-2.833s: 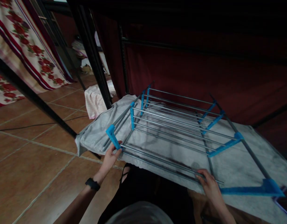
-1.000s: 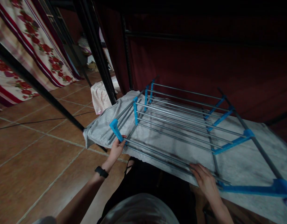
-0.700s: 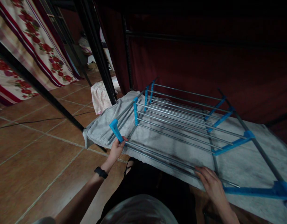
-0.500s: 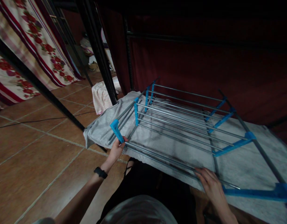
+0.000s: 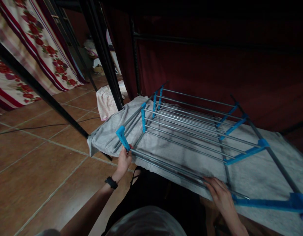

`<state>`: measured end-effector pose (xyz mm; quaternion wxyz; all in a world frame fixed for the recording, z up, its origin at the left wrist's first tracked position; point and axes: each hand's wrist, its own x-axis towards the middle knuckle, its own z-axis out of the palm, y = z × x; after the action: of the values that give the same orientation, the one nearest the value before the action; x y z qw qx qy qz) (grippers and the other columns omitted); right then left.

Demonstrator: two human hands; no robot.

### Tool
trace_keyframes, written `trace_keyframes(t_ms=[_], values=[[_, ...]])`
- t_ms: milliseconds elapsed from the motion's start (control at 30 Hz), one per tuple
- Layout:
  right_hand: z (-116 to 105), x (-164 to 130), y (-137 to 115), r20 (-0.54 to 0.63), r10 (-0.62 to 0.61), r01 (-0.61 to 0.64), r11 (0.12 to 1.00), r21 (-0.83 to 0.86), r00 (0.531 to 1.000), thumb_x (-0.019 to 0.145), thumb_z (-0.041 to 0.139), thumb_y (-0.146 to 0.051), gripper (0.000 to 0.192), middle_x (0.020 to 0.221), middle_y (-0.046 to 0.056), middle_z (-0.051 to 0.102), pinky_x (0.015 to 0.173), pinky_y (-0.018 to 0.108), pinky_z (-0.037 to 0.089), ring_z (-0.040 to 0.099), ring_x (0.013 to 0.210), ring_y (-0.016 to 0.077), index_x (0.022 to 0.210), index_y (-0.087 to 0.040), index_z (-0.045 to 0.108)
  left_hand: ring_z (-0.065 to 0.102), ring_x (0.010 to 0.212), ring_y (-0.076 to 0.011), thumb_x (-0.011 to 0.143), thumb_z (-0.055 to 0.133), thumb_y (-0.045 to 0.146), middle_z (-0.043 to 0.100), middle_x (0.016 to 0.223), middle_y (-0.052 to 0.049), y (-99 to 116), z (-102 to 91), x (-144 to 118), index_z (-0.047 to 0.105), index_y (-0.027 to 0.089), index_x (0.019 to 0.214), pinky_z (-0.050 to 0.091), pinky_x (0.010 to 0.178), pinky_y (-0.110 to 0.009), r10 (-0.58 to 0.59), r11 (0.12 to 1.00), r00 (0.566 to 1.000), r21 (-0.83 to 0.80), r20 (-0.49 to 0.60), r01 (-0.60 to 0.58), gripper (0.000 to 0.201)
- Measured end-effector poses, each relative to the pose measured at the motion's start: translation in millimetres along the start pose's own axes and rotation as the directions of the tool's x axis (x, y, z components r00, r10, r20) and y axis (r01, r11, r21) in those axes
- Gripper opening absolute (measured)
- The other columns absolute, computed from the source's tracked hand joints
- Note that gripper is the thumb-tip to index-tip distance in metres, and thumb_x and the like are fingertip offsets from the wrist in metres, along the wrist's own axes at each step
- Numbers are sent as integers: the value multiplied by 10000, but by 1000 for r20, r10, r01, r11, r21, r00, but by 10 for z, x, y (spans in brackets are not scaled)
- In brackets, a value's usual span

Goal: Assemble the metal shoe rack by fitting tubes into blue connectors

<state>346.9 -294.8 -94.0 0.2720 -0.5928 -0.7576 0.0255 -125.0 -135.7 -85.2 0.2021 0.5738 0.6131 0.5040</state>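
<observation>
A rack of thin metal rods [image 5: 186, 118] and blue plastic brackets lies on a grey cloth [image 5: 176, 147]. My left hand [image 5: 124, 160] is closed at the front left corner, fingers around the lower end of a blue bracket [image 5: 122, 137] where a metal rod [image 5: 163, 163] meets it. Toward the other end, my right hand [image 5: 219, 193] has its fingers wrapped over the same front rods, its palm partly hiding them. One rod's free end [image 5: 247, 197] sticks out past the right hand, close to the long blue bracket [image 5: 267, 204] at front right.
Black metal posts [image 5: 102, 55] frame the cloth-covered surface, with a dark red curtain [image 5: 203, 72] behind. A floral curtain [image 5: 40, 46] hangs at left over brown floor tiles [image 5: 43, 170]. A striped cloth [image 5: 106, 101] hangs beyond the post, and a cable [image 5: 43, 126] crosses the floor.
My right hand and the rod's free end have shifted slightly left. My left wrist has turned and moved a little to the right, its fingers staying at the bracket.
</observation>
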Motion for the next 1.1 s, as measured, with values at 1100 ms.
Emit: trace_keyframes(t_ms=[1100], values=[[-738, 360, -269, -208, -222, 184, 965, -189, 952, 1033, 472, -331, 263, 1107, 47, 737, 928, 369, 462, 681, 1008, 213, 1184, -241, 668, 677, 1068, -256, 808, 760, 412, 738, 1140, -108, 874, -499, 393, 673, 186, 1228, 501, 1012, -401, -21, 839, 999, -542, 43, 41, 485]])
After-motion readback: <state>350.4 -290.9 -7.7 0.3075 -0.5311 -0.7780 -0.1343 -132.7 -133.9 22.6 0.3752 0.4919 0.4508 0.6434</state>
